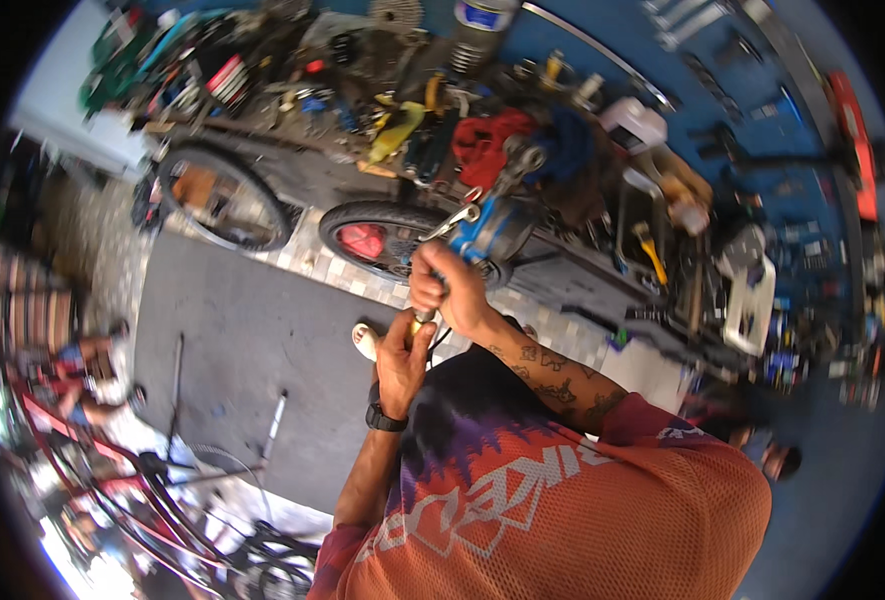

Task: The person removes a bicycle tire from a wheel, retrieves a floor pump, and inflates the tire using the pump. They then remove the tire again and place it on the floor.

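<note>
Both my hands meet in front of my body, close below a blue bench vise [502, 226] on the bench edge. My right hand [454, 284] is closed in a fist, thumb on top. What it grips is mostly hidden. Just beneath, my left hand [398, 362] is closed with its fingers curled around a small part with a yellowish and grey end [418, 322]. The two hands nearly touch, and I cannot make out the part's kind. A shiny metal tool or part [462, 218] lies at the vise, above my right fist.
The cluttered workbench [352, 176] runs across the far side, with a red cloth [490, 142] and a yellow-handled tool [650, 252]. Two wheels [224, 196] lean below it. A dark mat [232, 330] covers the floor. A red bicycle frame [112, 450] stands at the lower left.
</note>
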`<state>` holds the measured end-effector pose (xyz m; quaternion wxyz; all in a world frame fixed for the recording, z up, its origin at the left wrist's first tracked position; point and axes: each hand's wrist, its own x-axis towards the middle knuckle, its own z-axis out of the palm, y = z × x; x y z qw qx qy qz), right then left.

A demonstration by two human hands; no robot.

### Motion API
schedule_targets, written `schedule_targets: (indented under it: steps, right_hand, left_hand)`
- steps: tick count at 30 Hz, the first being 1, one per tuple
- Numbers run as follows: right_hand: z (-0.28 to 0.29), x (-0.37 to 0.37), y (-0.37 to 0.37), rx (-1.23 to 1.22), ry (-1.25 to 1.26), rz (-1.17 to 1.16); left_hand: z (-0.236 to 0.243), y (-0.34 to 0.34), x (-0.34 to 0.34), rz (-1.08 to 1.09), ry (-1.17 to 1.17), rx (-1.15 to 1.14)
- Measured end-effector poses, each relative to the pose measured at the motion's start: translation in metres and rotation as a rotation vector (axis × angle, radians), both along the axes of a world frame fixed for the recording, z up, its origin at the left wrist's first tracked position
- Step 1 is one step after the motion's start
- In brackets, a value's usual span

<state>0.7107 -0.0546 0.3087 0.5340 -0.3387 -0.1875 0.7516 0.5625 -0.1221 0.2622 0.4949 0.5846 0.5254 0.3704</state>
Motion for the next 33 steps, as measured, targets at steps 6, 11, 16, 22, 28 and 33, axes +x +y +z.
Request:
schedule_targets:
  steps: [6, 11, 16, 22, 28, 33]
  right_hand:
    - [-0.103, 0.004, -0.043, 0.071, -0.776, -0.616]
    - [-0.181, 0.102, -0.078, -0.249, -0.913, -1.161]
    - [-0.2, 0.212, -0.103, -0.493, -0.775, -1.362]
    - [-0.234, 0.261, -0.109, -0.505, -0.817, -1.22]
    - [-0.283, 0.273, -0.13, -0.294, -1.06, -0.939]
    - [-0.314, 0.27, -0.126, -0.309, -1.177, -0.731]
  left_hand:
    - [-0.083, 0.034, -0.014, -0.507, 0.22, 0.216]
    - [-0.142, 0.056, -0.082, -0.512, 0.218, -0.202]
    - [-0.177, 0.08, -0.155, -0.547, 0.463, -0.311]
    - [-0.169, 0.116, -0.172, -0.458, 0.514, -0.414]
    - [-0.173, 0.113, -0.179, -0.332, 0.455, -0.445]
    - [-0.205, 0.082, -0.236, -0.578, 0.483, 0.004]
